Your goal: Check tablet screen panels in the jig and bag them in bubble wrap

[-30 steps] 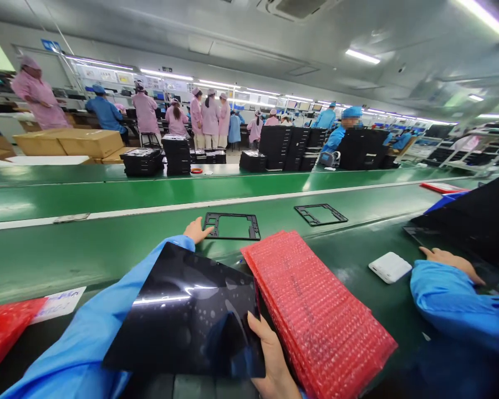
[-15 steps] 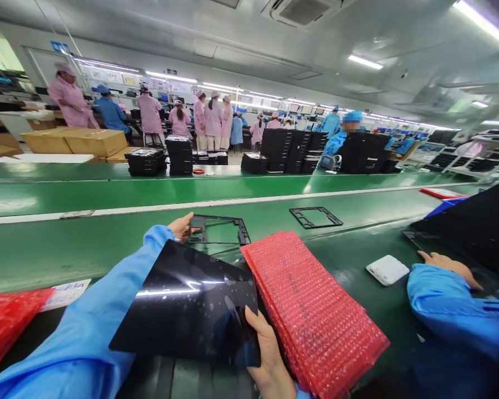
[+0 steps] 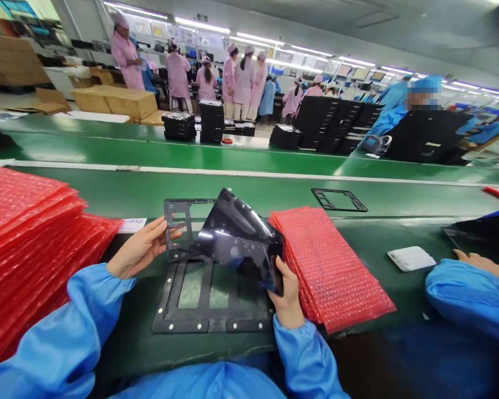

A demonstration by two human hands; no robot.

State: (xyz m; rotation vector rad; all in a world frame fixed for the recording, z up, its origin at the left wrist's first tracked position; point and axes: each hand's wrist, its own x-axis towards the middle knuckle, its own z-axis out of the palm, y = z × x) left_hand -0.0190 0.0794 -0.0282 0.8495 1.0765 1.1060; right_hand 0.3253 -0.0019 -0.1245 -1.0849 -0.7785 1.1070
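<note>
Two piles of red bubble sleeves are on the green table (image 3: 399, 227): the left pile (image 3: 29, 266) and the right pile (image 3: 336, 271). I cannot tell what these sleeves contain. Behind, beyond the belt (image 3: 241, 188), there are cardboard boxes (image 3: 127, 105), whose contents I cannot see, and several stacks of black trays (image 3: 211, 122).

Two black frames can be counted. The left hand (image 3: 139, 249) has its grip closed on the left edge of the first frame (image 3: 188, 221), which is raised above a black fixture (image 3: 218, 327) with openings and pale round dots. The second frame (image 3: 340, 200) lies flat on the belt. The right hand (image 3: 289, 291) grips the right edge of one glossy dark panel (image 3: 241, 238); this panel is tilted and hides the right part of the first frame. Whether they touch, I cannot tell.

One white object (image 3: 411, 259) lies near a co-worker's hand (image 3: 484, 269). Beside the left pile, one white label (image 3: 133, 225) carries dark writing, too small to read surely.
</note>
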